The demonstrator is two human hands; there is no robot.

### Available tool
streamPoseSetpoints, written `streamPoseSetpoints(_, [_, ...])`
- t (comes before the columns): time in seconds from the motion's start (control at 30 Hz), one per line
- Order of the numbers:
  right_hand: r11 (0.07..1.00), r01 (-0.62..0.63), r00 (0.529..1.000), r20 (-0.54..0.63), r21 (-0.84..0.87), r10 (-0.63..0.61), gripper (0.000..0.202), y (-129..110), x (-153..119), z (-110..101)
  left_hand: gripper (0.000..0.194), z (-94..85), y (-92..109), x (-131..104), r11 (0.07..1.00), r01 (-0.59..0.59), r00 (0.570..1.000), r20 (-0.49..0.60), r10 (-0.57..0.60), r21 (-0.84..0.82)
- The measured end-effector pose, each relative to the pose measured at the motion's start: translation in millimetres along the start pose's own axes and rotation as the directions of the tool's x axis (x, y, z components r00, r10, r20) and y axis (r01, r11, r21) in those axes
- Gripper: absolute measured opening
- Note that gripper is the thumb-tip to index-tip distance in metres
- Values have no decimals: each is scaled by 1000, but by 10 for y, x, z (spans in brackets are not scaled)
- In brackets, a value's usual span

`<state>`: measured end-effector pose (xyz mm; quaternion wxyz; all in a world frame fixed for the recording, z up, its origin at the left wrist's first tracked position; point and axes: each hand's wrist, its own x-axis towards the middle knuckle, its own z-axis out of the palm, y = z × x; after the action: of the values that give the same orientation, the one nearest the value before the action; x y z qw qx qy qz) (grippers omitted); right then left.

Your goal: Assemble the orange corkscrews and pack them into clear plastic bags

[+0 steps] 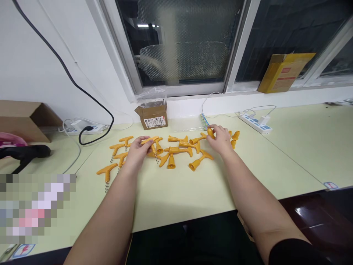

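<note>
My left hand (139,150) is closed on the yellow T-shaped handle of a corkscrew (151,141), whose metal spiral points down. Farther right, the fingers of my right hand (220,139) grip a yellow bell-shaped sleeve (211,133). Several corkscrews with bare spirals, one being a corkscrew (107,171), lie to the left of my left hand. Between the hands are several T-handles fitted with sleeves, among them a sleeved corkscrew (200,160). A few loose yellow sleeves (235,135) sit just beyond my right hand, partly hidden by it.
A small open cardboard box (153,117) stands at the back by the wall. Power strips (255,123) with cables lie at the back right and left. A black cable (68,73) hangs at the left. A yellow carton (284,73) leans on the window sill.
</note>
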<state>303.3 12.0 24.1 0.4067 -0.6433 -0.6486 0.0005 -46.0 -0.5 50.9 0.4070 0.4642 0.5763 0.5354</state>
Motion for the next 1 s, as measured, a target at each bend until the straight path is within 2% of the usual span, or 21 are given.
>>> streamPoseSetpoints(0.03, [998,-48,999,11,-28,48,37,30,8,-16,33,-39,1,-1,973,-71,996,-30,79,218])
streamPoseSetpoints(0.1, [989,-128,991,21,-70,130,31,88,20,-39,35,-121,19,-1,831,-130,986,-15,164,540])
streamPoseSetpoints(0.17, [977,-182,982,38,-110,187,24,142,30,-48,34,-197,54,3,739,-107,992,26,120,666])
streamPoseSetpoints(0.27, [956,-230,964,91,-180,249,20,205,44,-34,29,-282,110,13,678,-9,1000,10,1,735])
streamPoseSetpoints(0.37, [925,-277,937,142,-260,321,21,242,58,-2,22,-326,141,19,554,81,994,-25,-109,829])
streamPoseSetpoints(0.47, [907,-297,925,146,-298,351,23,272,66,34,20,-342,141,28,440,96,981,-9,-194,893])
streamPoseSetpoints(0.6, [903,-302,930,115,-305,350,25,320,71,65,18,-360,103,59,381,84,971,10,-238,921])
streamPoseSetpoints(0.83, [898,-330,928,73,-290,365,26,397,78,80,17,-412,-1,133,370,69,973,18,-228,927])
streamPoseSetpoints(1.0, [885,-370,919,28,-282,393,25,437,67,71,23,-429,-51,163,377,34,992,15,-125,925])
